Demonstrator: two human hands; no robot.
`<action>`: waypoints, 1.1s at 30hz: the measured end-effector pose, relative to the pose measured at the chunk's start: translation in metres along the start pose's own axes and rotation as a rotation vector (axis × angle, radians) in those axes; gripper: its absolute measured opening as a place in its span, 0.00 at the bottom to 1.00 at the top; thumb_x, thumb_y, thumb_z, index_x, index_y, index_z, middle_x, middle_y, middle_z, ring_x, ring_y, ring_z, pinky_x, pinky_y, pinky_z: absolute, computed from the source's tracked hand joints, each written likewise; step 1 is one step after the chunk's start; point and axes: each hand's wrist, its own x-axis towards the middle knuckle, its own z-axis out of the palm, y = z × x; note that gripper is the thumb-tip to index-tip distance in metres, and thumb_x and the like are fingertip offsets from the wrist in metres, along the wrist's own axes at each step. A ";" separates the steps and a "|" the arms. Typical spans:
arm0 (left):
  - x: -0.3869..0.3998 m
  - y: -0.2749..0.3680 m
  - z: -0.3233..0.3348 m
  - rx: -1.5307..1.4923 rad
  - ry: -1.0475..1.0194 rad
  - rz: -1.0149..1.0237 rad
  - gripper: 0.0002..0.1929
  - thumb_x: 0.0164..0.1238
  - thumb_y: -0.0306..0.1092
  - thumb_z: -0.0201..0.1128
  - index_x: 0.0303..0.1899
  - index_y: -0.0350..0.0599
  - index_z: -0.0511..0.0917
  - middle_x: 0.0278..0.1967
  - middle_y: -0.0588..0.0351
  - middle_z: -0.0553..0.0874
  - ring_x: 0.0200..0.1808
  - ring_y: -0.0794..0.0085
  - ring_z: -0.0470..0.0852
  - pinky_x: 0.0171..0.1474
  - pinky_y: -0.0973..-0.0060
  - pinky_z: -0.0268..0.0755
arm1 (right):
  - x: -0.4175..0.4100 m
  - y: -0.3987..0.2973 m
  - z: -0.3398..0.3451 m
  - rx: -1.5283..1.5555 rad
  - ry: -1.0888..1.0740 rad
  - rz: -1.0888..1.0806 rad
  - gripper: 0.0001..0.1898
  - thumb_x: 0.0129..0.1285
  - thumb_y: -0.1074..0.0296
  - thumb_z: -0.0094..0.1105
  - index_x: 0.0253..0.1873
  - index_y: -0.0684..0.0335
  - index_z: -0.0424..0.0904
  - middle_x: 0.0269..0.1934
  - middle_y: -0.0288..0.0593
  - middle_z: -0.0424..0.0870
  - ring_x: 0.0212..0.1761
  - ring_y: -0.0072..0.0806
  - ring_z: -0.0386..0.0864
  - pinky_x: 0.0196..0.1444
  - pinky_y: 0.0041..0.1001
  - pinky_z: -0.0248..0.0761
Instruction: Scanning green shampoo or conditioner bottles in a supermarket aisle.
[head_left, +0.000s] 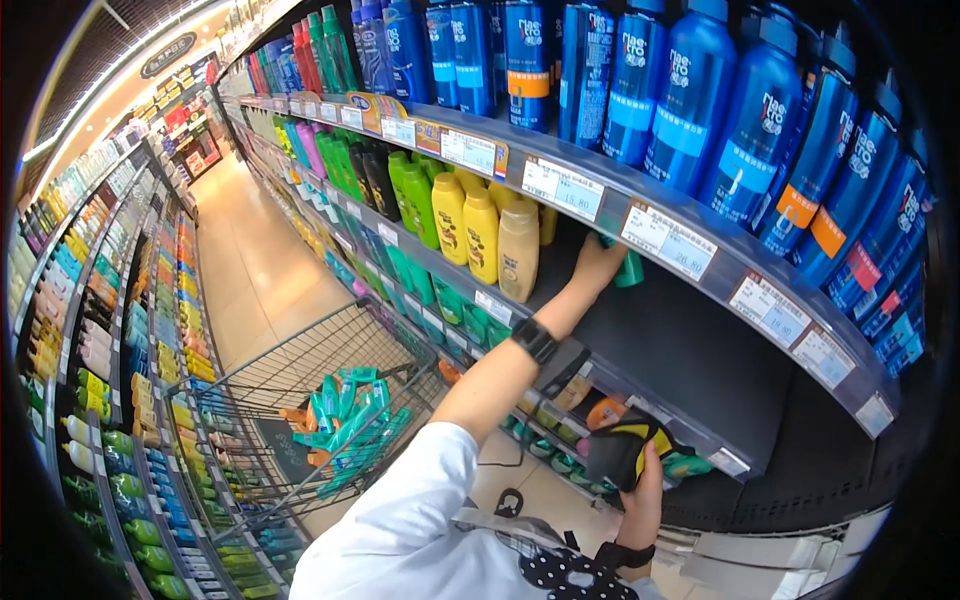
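My left hand (598, 264) reaches into the middle shelf (667, 337), its fingers curled around a green bottle (630, 271). The upper shelf's front edge covers part of that bottle and of the fingertips. Just left of the hand stand a beige bottle (518, 251) and several yellow shampoo bottles (480, 232). Lower down, close to my body, my right hand (643, 476) grips a black and yellow soft item (628, 448); its exact kind is unclear. Both wrists wear black bands.
A wire shopping cart (277, 352) stands to the left, with green and orange bottles (349, 416) heaped inside. Blue hair-product bottles (679, 97) line the upper shelf above price tags (562, 186). An aisle floor (240, 247) runs between this shelving and the facing shelves (112, 337).
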 end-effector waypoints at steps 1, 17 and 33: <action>-0.020 0.015 0.007 -0.016 -0.031 -0.014 0.31 0.55 0.50 0.61 0.52 0.35 0.66 0.41 0.45 0.78 0.44 0.65 0.79 0.45 0.71 0.71 | 0.001 -0.001 -0.006 -0.002 0.012 -0.034 0.22 0.66 0.57 0.47 0.60 0.64 0.64 0.53 0.44 0.74 0.54 0.34 0.73 0.56 0.34 0.67; -0.315 0.132 -0.195 0.134 -0.631 -0.169 0.34 0.53 0.33 0.64 0.58 0.36 0.55 0.47 0.47 0.74 0.52 0.70 0.71 0.55 0.72 0.63 | -0.023 0.098 0.141 -0.173 -0.374 -0.423 0.29 0.53 0.49 0.58 0.54 0.61 0.65 0.43 0.40 0.74 0.41 0.32 0.77 0.41 0.30 0.75; -0.498 0.087 -0.376 -0.938 -0.477 -0.283 0.36 0.54 0.61 0.59 0.50 0.35 0.67 0.31 0.47 0.78 0.19 0.69 0.77 0.15 0.77 0.68 | -0.124 0.251 0.321 -0.077 -0.828 0.075 0.34 0.43 0.63 0.60 0.58 0.66 0.62 0.47 0.47 0.73 0.45 0.33 0.74 0.46 0.31 0.69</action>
